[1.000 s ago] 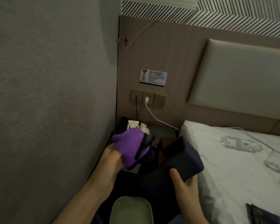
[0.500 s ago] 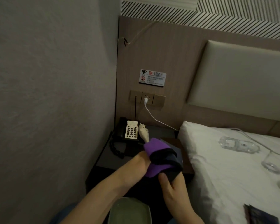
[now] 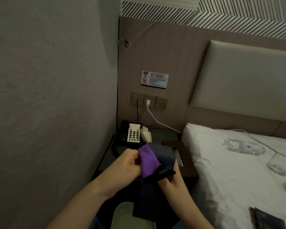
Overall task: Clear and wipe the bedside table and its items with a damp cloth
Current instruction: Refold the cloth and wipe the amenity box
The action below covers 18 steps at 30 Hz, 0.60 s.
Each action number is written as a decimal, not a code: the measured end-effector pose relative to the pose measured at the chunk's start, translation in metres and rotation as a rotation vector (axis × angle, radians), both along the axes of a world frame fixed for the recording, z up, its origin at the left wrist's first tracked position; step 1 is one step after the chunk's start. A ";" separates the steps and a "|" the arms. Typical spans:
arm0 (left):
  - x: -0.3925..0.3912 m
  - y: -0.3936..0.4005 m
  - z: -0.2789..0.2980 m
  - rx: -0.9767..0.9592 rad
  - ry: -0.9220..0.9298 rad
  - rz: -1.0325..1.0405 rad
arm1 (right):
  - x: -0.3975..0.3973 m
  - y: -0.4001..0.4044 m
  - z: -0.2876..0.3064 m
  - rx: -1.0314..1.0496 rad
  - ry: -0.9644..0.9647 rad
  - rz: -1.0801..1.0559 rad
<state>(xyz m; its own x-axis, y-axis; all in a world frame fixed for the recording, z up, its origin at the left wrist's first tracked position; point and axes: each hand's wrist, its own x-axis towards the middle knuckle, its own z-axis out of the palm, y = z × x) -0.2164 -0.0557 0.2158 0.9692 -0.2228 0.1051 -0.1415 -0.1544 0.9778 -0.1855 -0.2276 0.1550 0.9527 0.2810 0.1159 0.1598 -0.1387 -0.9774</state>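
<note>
The left hand grips a purple cloth and presses it on a dark folder. The right hand holds the folder from below, fingers curled round its lower edge. Both are held up over the front edge of the bedside table, not lying on it. It looks like the folder is being wiped.

To wipe it well, the right hand should hold the folder firm so it does not bend or slip. The cloth should go flat across the cover in long rubs, out to the corners, then the other side. The cloth should be damp, not dripping, because the folder may be card and could go soft.

A telephone sits at the back left corner of the table, with a small white thing just beside it. They seem not cleared yet.

A pale bowl is down near the person, below the hands. I cannot tell if there is water in it. On the bed lie a plastic bottle on its side and a drinking glass standing up. The glass looks empty; what is in the bottle I cannot tell.
</note>
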 end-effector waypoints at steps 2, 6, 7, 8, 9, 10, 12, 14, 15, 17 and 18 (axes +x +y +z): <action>-0.003 -0.001 -0.006 -0.029 0.015 0.101 | 0.004 0.001 0.004 -0.080 -0.016 0.044; -0.003 -0.013 -0.017 -0.268 0.100 0.241 | -0.007 0.005 0.011 -0.128 -0.042 0.110; 0.000 -0.015 -0.021 -0.350 0.139 0.288 | -0.009 0.004 0.013 -0.128 -0.105 0.116; 0.003 -0.017 -0.024 -0.436 0.215 0.360 | -0.011 0.002 0.012 -0.152 -0.179 0.115; 0.006 -0.017 -0.025 -0.531 0.307 0.414 | -0.013 0.001 0.013 -0.218 -0.264 0.093; 0.008 -0.016 -0.026 -0.601 0.397 0.423 | -0.013 0.000 0.012 -0.329 -0.363 0.066; 0.008 -0.010 -0.025 -0.684 0.487 0.329 | -0.013 -0.001 0.010 -0.537 -0.590 0.009; 0.008 -0.001 -0.024 -0.657 0.498 0.251 | -0.014 -0.002 0.009 -0.587 -0.705 -0.030; 0.008 0.002 -0.024 -0.607 0.494 0.220 | -0.014 -0.002 0.009 -0.587 -0.730 -0.041; 0.008 0.002 -0.023 -0.522 0.490 0.199 | -0.011 -0.004 0.008 -0.585 -0.790 -0.067; 0.008 0.001 -0.022 -0.512 0.476 0.208 | -0.009 -0.004 0.005 -0.582 -0.824 -0.078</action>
